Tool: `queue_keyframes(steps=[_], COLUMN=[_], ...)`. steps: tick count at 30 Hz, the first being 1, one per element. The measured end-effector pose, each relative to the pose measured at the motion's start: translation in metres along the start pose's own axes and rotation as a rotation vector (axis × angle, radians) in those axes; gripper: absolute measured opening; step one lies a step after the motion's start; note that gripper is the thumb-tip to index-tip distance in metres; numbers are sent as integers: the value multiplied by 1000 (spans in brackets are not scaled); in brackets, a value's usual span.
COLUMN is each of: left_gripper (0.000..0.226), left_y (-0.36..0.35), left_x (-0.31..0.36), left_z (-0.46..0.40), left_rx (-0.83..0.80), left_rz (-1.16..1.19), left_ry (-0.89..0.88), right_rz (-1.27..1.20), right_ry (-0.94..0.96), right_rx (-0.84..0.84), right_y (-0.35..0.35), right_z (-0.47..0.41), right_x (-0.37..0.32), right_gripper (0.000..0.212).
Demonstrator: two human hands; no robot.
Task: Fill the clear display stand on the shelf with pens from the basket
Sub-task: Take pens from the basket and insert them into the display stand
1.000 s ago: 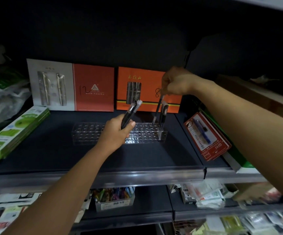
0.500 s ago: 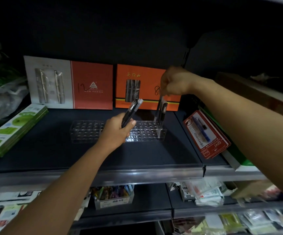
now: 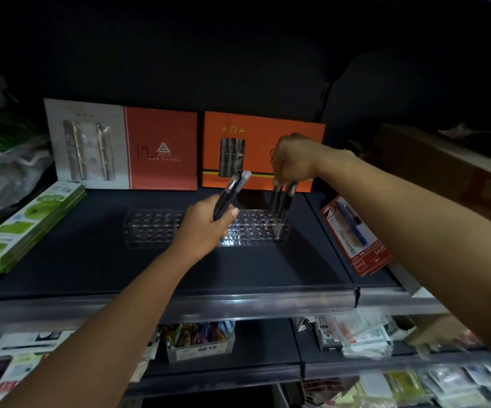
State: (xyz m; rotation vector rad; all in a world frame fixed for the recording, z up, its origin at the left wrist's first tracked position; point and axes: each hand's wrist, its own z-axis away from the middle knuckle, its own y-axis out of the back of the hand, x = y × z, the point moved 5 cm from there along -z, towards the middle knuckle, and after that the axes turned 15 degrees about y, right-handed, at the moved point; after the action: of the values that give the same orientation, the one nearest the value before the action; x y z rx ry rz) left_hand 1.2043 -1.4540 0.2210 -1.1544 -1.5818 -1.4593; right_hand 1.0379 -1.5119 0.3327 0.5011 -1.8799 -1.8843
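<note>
A small bundle of dark pens is being gripped in the curled fingers of the left hand, in front of the clear display stand lying on the dark shelf. The top of one pen is being pinched by the right hand, fingers bunched downward, at the stand's right end, where a couple of standing pens are being held upright in its holes.

Display stand clear glossy plastic; shelf matt dark; boxes smooth card.
</note>
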Motion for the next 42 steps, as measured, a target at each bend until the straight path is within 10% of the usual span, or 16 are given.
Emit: queue_keyframes(steps=[16,28,42], left_gripper=[14,14,17], left_y=[2,-9,-7], left_x=[4,23,26], left_z=[1,7,13], left_rx=[10,-82,-98], left_rz=[2,103,80], left_ry=[-38,-19,-11], right_rz=[15,-635,-391], right_ry=[31,269,159], right_rx=[35,147,183], right_y=[2,34,56], right_z=[-2,34,52], right_x=[3,-42,-25], right_gripper=[29,15,5])
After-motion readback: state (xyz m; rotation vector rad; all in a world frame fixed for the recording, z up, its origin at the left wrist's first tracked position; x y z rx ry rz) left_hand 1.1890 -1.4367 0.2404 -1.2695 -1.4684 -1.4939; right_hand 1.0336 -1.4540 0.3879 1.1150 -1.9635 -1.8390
